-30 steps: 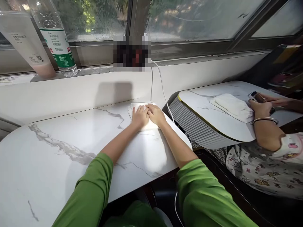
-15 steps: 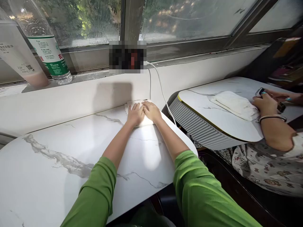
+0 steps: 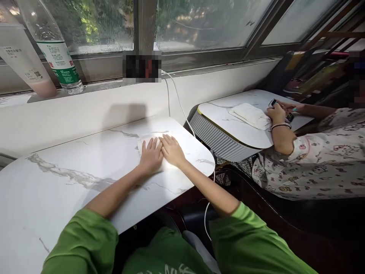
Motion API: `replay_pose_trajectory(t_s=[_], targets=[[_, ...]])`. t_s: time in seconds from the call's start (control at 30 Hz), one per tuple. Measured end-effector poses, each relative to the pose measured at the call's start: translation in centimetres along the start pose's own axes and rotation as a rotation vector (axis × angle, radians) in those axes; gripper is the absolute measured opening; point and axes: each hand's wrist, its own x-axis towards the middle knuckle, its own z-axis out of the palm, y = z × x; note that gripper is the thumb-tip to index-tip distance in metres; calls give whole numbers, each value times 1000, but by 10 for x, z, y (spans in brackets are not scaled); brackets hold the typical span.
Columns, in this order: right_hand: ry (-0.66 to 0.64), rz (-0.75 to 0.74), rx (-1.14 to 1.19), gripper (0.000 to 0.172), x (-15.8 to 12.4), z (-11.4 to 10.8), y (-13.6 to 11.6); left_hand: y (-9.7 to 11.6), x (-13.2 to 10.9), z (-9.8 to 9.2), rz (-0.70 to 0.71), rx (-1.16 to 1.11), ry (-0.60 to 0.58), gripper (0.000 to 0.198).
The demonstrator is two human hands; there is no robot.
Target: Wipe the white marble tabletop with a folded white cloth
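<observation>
A thin white cloth [image 3: 166,166] lies on the white marble-patterned table [image 3: 65,160]. My left hand [image 3: 152,156] rests flat on it with the fingers stretched out. Beside it, touching, my right hand [image 3: 172,150] also presses flat on the cloth, its fingertips next to the left hand's fingers. Most of the cloth is hidden under both palms; a ragged edge shows at its left.
A water bottle [image 3: 59,64] and a plastic cup [image 3: 34,72] stand on the windowsill. A white cable [image 3: 179,98] hangs past the table's right end. At a second table [image 3: 219,114], a person holds a phone [image 3: 282,108] near a folded white cloth [image 3: 251,116].
Both my hands have slid the cloth away from the wall edge, back toward me. The view has turned a little to the right.
</observation>
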Motion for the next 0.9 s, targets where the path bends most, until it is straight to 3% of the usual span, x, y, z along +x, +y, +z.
replay_pose_trajectory(t_s=[0.2, 0.27, 0.37, 0.47, 0.57, 0.7, 0.9], targets=[[25, -48, -14, 50, -81, -8, -67, 8, -105, -13, 62, 47, 7, 53], [16, -63, -22, 51, -91, -8, -84, 1, -124, -20, 107, 44, -28, 53], [-14, -104, -9, 52, -90, -8, -100, -11, -134, -31, 125, 21, -98, 54], [-9, -139, 102, 50, -74, -3, -108, -22, -127, -36, 44, 7, -123, 55], [56, -90, 297, 48, -41, 8, -114, -41, -106, -36, -80, -5, -65, 52], [133, -20, 483, 41, 28, 31, -123, -88, -63, -39, -153, -38, 58, 45], [194, -146, 539, 36, 127, 59, -142, -161, -21, -52, -284, -40, 141, 43]])
